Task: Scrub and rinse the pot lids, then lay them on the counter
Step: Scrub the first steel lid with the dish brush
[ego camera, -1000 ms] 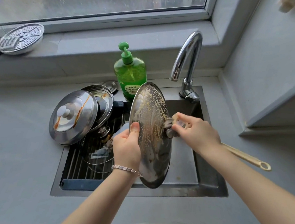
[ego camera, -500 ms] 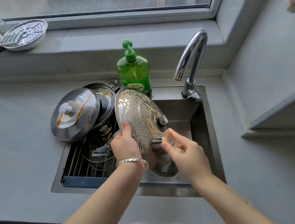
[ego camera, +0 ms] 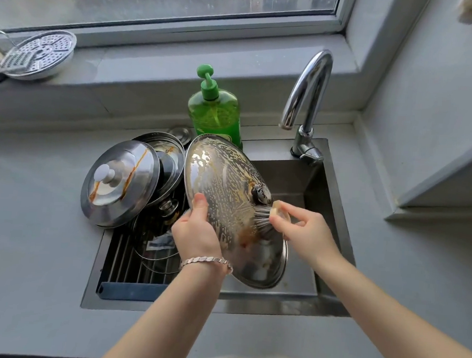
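We hold the big steel lid (ego camera: 228,195) tilted over the sink (ego camera: 337,203), knob side up toward us, so suds and grease run down into the basin, not onto the counter (ego camera: 26,247). Left hand (ego camera: 196,232) grips its near-left rim, thumb on top, fingers hidden underneath; that steadies it against the brushing. Right hand (ego camera: 304,232) pinches the brush (ego camera: 265,218) close to the head, bristles pressed on the lid just below the knob (ego camera: 262,192), likely for more pressure on the brown residue there. Lid is soapy and streaked, so we judge scrubbing is midway; tap (ego camera: 308,99) shows no water, rinse not yet done. Other dirty lids (ego camera: 119,181) lean stacked on the rack (ego camera: 126,260) at the sink's left, waiting within reach. Soap bottle (ego camera: 215,109) stands just behind the held lid.
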### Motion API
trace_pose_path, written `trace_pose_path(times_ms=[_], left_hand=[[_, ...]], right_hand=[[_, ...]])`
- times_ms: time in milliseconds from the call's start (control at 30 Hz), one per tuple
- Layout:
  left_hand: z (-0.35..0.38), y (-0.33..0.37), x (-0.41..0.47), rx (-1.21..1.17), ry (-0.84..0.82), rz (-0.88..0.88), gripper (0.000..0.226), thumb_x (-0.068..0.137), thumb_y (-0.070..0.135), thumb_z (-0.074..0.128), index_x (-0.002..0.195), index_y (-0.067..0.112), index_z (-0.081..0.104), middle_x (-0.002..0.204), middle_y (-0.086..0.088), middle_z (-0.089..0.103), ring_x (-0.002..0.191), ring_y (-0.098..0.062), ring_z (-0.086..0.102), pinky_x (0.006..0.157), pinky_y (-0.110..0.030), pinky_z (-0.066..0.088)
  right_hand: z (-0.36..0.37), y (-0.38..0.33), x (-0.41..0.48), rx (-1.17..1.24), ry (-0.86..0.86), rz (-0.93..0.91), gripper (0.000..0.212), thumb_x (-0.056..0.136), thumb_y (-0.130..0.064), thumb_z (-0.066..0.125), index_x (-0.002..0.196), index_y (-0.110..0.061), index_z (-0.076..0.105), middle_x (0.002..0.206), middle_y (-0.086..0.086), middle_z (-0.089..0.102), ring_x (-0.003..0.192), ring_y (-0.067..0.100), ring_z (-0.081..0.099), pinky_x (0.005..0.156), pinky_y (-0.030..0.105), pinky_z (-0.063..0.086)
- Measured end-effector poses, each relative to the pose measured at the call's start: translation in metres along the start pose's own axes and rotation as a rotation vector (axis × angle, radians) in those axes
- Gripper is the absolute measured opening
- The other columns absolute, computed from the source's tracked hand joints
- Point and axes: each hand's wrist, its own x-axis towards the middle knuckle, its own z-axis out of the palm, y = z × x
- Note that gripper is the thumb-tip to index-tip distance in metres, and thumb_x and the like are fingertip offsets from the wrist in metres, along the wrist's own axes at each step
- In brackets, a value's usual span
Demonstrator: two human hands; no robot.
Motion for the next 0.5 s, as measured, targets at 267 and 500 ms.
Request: trace_pose_path(times_ms=[267,500], left_hand=[[0.005,0.006,0.002,-0.065,-0.035,-0.009,0.026,0.094,0.025,0.052,0.072,0.014,0.061,0.072,0.0,0.063,0.065,-0.014,0.06,0.069,-0.029,0.053],[0.002,0.0,0.021,-0.162,-0.051,-0.149,0.028,0.092,0.033,0.054,0.079,0.01,0.064,0.082,-0.006,0.069,0.077,-0.023,0.067,0.077,-0.038,0.053]], right_hand=[[0.004,-0.016,-0.003,0.026,0.019,-0.061,0.045,0.075,-0.041,0.07,0.119,-0.037,0.061,0.061,-0.004,0.057,0.068,0.016,0.056,0.072,0.029,0.045],[0.018,-0.029,-0.041,-0.085,-0.099,-0.267,0.036,0.07,-0.045,0.073,0.088,-0.069,0.052,0.057,-0.006,0.057,0.052,0.008,0.047,0.062,0.028,0.044]])
